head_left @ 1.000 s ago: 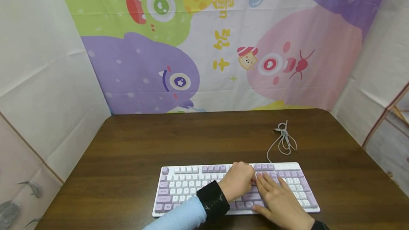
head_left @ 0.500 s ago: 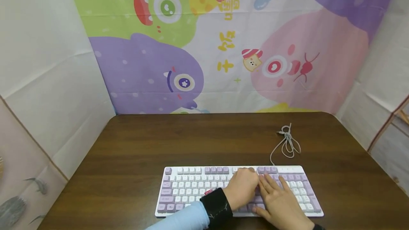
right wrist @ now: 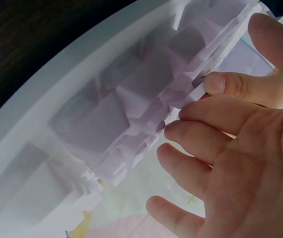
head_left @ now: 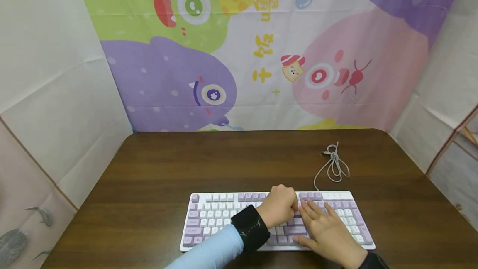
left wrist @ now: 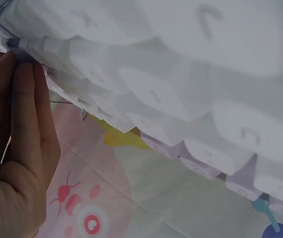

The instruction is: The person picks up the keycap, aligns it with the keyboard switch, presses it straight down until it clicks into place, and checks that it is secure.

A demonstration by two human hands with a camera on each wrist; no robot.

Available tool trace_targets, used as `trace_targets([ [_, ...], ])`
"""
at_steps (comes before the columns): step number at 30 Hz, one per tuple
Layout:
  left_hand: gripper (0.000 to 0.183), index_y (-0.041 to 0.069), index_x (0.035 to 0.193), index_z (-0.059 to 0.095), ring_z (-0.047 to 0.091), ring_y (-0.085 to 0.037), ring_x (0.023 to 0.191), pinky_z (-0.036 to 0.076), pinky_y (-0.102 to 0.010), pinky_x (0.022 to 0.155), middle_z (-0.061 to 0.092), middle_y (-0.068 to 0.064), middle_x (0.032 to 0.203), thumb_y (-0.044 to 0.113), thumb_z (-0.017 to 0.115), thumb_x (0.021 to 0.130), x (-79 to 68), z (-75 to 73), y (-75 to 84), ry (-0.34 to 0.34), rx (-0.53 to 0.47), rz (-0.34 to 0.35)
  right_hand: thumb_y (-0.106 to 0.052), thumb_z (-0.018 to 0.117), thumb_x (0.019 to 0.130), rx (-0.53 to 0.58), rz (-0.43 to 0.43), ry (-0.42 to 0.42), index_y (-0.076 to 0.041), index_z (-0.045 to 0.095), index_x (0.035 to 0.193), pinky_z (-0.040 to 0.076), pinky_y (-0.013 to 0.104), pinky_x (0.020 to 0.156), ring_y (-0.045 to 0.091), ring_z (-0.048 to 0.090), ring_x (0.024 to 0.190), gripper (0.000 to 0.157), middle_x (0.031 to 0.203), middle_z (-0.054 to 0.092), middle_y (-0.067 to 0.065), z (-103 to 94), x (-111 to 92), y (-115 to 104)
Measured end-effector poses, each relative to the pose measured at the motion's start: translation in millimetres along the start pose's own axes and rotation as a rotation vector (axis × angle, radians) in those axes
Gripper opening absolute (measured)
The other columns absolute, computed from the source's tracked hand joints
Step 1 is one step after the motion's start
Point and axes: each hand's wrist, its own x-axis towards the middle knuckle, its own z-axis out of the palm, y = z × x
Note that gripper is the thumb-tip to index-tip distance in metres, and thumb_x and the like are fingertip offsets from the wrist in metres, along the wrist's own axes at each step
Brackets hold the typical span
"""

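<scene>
A white and purple keyboard [head_left: 220, 221] lies on the brown table. My left hand [head_left: 278, 206] is bent over its right-centre keys, fingers curled. In the left wrist view its thumb and fingers [left wrist: 25, 109] pinch what looks like a purple keycap [left wrist: 25, 55], mostly hidden by the fingertips. The left thumb [right wrist: 216, 83] also shows in the right wrist view, against a purple key. Right beside it, my right hand [head_left: 325, 231] lies with fingers extended over the keys left of the number pad. In the right wrist view its palm [right wrist: 250, 163] faces the keyboard's side.
Behind the keyboard, its pale cable [head_left: 334, 165] lies bundled in a loose knot on the table [head_left: 205, 157]. A cartoon-print cloth [head_left: 257, 107] hangs at the table's far edge. White cloth walls [head_left: 56, 74] stand on both sides.
The left hand has shifted slightly toward the keyboard's far edge. A small red item by the left cuff, visible half a second ago, is now covered. The right hand stays in place.
</scene>
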Motion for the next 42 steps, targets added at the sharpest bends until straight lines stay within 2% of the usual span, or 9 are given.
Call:
trace_targets([
  [10,0.016,0.023,0.064,0.075,0.062,-0.006,0.06,0.047,-0.019,0.057,0.07,0.011,0.065,0.007,0.073,0.064,6.8,-4.1,-0.5,-0.011,0.016,-0.023,-0.057,0.061,0.076,0.031,0.027,-0.047,-0.003,0.058,0.124,0.035,0.058,0.099,0.03,0.051,0.124,0.072,0.13,0.057,0.014,-3.3,4.1,5.3],
  [15,0.015,0.022,0.06,0.073,0.059,-0.004,0.056,0.046,-0.019,0.055,0.068,0.012,0.061,0.008,0.073,0.065,6.1,-4.7,2.0,0.007,0.063,-0.009,-0.054,0.064,0.076,0.008,0.013,0.005,-0.004,0.06,0.122,0.035,0.058,0.099,0.03,0.052,0.123,0.068,0.127,0.059,0.013,-3.7,4.7,5.1],
  [19,0.018,0.019,0.055,0.064,0.056,-0.006,0.055,0.046,-0.019,0.053,0.061,0.009,0.058,0.012,0.075,0.067,3.2,-3.4,5.3,0.009,0.16,0.01,-0.054,0.066,0.074,-0.042,-0.007,0.068,-0.004,0.063,0.117,0.036,0.057,0.098,0.029,0.054,0.122,0.066,0.124,0.062,0.012,-1.2,5.5,3.2],
  [23,0.013,0.021,0.068,0.067,0.058,-0.006,0.062,0.048,-0.019,0.055,0.062,0.009,0.068,0.024,0.079,0.065,-4.4,-3.8,9.2,0.015,0.311,0.059,-0.057,0.064,0.074,-0.101,-0.039,0.122,-0.002,0.065,0.113,0.038,0.057,0.097,0.03,0.056,0.119,0.067,0.122,0.063,0.013,1.8,6.4,1.1],
  [27,0.038,0.024,0.083,0.073,0.057,-0.006,0.07,0.048,-0.02,0.056,0.066,0.009,0.079,0.052,0.079,0.058,-15.0,-5.5,17.4,0.048,0.485,0.138,-0.058,0.064,0.072,-0.129,-0.044,0.133,-0.002,0.066,0.112,0.04,0.056,0.095,0.03,0.056,0.118,0.069,0.12,0.064,0.014,2.7,6.3,-0.5],
  [30,0.041,0.024,0.081,0.073,0.056,-0.006,0.071,0.047,-0.02,0.057,0.066,0.008,0.08,0.058,0.076,0.057,-21.5,-5.1,23.2,0.089,0.549,0.159,-0.057,0.065,0.069,-0.11,-0.028,0.112,-0.002,0.066,0.113,0.039,0.056,0.096,0.03,0.056,0.119,0.07,0.121,0.063,0.015,2.8,6.2,-1.8],
  [32,0.033,0.024,0.078,0.072,0.056,-0.007,0.072,0.047,-0.021,0.058,0.065,0.008,0.08,0.052,0.076,0.06,-25.0,-3.6,25.9,0.108,0.562,0.154,-0.057,0.066,0.068,-0.093,-0.017,0.091,-0.001,0.065,0.113,0.038,0.056,0.097,0.031,0.055,0.12,0.072,0.121,0.063,0.016,3.6,5.8,-2.6],
  [37,0.024,0.024,0.075,0.071,0.055,-0.007,0.072,0.047,-0.021,0.059,0.064,0.007,0.078,0.043,0.076,0.061,-32.6,1.7,29.6,0.103,0.553,0.142,-0.06,0.065,0.066,-0.104,-0.003,0.029,-0.001,0.064,0.114,0.037,0.056,0.097,0.03,0.053,0.121,0.076,0.122,0.063,0.014,11.0,2.2,-3.9],
  [42,0.02,0.024,0.074,0.071,0.054,-0.007,0.071,0.043,-0.019,0.054,0.063,0.009,0.076,0.038,0.076,0.062,-37.4,8.8,30.5,0.116,0.532,0.15,-0.061,0.066,0.064,-0.16,-0.02,0.079,-0.003,0.067,0.11,0.042,0.052,0.094,0.026,0.057,0.116,0.075,0.118,0.065,0.011,23.3,-2.8,-4.6],
])
